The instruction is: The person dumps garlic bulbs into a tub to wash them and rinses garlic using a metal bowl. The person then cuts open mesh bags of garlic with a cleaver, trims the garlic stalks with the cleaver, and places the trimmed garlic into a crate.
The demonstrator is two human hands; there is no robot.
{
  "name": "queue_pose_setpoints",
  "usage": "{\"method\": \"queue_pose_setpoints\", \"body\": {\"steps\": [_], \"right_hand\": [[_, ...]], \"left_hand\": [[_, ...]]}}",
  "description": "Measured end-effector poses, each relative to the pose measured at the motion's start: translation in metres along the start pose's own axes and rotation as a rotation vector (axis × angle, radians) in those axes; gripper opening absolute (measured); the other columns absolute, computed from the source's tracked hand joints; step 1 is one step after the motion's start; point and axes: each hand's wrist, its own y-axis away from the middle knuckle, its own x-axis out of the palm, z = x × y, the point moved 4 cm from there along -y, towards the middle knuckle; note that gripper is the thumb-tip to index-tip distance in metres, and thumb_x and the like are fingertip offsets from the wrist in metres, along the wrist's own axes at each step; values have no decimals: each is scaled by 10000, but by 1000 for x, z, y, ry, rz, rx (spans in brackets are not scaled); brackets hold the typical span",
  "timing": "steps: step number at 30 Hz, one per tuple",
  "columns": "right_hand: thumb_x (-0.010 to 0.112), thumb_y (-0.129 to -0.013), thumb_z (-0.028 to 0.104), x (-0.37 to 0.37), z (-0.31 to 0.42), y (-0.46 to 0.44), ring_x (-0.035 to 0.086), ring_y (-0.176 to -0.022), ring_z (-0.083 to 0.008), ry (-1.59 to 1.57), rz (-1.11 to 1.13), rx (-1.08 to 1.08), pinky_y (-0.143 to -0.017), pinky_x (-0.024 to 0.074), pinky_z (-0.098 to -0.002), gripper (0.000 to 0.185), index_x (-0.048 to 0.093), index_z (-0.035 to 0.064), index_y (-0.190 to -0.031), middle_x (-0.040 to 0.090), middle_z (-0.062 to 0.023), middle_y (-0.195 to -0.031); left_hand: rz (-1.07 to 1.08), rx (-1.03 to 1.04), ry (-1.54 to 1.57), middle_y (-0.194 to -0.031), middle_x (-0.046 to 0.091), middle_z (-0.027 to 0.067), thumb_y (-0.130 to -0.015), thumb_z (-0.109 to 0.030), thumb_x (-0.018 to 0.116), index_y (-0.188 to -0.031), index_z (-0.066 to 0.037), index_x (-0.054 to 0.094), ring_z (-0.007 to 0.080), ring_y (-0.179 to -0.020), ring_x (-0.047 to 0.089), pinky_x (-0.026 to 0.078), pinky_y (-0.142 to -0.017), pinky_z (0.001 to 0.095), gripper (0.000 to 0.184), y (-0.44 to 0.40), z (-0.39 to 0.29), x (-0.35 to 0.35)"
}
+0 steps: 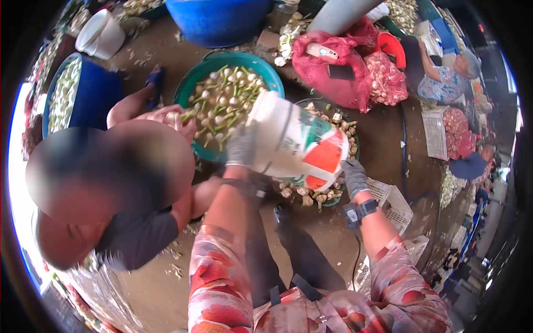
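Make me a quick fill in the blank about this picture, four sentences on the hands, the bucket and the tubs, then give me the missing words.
1. The left hand and the right hand both wear grey ____.
2. Apart from its coloured printing, the bucket between them is ____.
3. The green tub holds garlic in murky ____.
4. The big tub at the top edge of the view is coloured ____.

Missing words: gloves; white; water; blue.

Open floor (383, 141) right of bucket (297, 141), black cable (403, 144) along it
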Motion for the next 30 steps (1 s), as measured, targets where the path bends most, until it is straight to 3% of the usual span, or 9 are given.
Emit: {"method": "queue_pose_setpoints", "body": {"steps": [1,2,5,7,9,16,22,26,30], "right_hand": [[581,-888,220,16,4,-9,597,-633,-150,38,-55,-80,-540,521,-291,203,626,25,-924,613,-61,-765],[558,-881,190,37,28,-1,568,-574,-137,52,-25,-62,-506,480,-285,185,623,21,-842,584,-47,-664],[567,-853,121,83,62,-2,572,-562,-149,196,36,-241,-552,474,-304,152,601,2,-766,598,-71,-607],[612,-833,92,107,45,-17,607,-671,-171,150,-48,-254,-645,506,-329,113,592,2,-899,628,-101,-720],[612,-825,102,136,54,-17,620,-690,-223,-143,59,-93,-668,508,-348,154,572,-8,-926,627,-128,-741],[589,-771,92,170,128,40,592,-702,-415,134,24,-341,-604,466,-449,122,509,30,-839,587,-206,-714],[631,-742,58,121,157,97,611,-657,-333,117,38,-470,-584,476,-397,156,510,54,-841,581,-139,-701],[557,-742,-23,11,84,83,534,-592,-219,162,-23,-617,-540,436,-335,150,462,54,-829,511,-103,-657],[590,-819,136,-107,-20,97,503,-610,-208,264,182,-285,-581,433,-339,126,493,60,-797,486,-89,-665]], "left_hand": [[-138,358,-345,-757,606,134,-894,-307,583,-1022,-40,612,251,-710,601,485,-667,384,297,-15,13,-3],[-77,276,-321,-790,612,116,-896,-250,568,-1049,-36,595,232,-729,594,487,-674,380,265,-26,54,0],[23,-1036,975,-996,635,86,-902,-185,553,-1193,-48,542,208,-891,599,499,-775,341,323,-34,124,8],[21,-1098,1015,-1120,604,49,-893,-534,540,-1230,-51,576,175,-1006,544,454,-874,329,590,-31,133,11],[58,-980,1017,-1188,598,88,-915,-498,488,-1287,-82,528,224,-1065,564,461,-929,358,559,-40,178,20],[15,-1169,994,-1231,584,63,-885,-521,510,-1248,-122,572,251,-1102,545,445,-940,390,543,-48,184,6],[120,-1215,1057,-1349,489,76,-893,-526,485,-1321,-115,490,256,-1204,481,410,-989,419,593,-31,18,-9],[393,-1050,973,-1384,439,111,-940,-459,455,-1381,-99,390,270,-1230,449,393,-999,439,574,22,16,-28],[506,-527,371,-996,607,78,-953,-410,490,-1158,-6,501,247,-824,580,474,-726,389,453,80,-72,-39]]}}
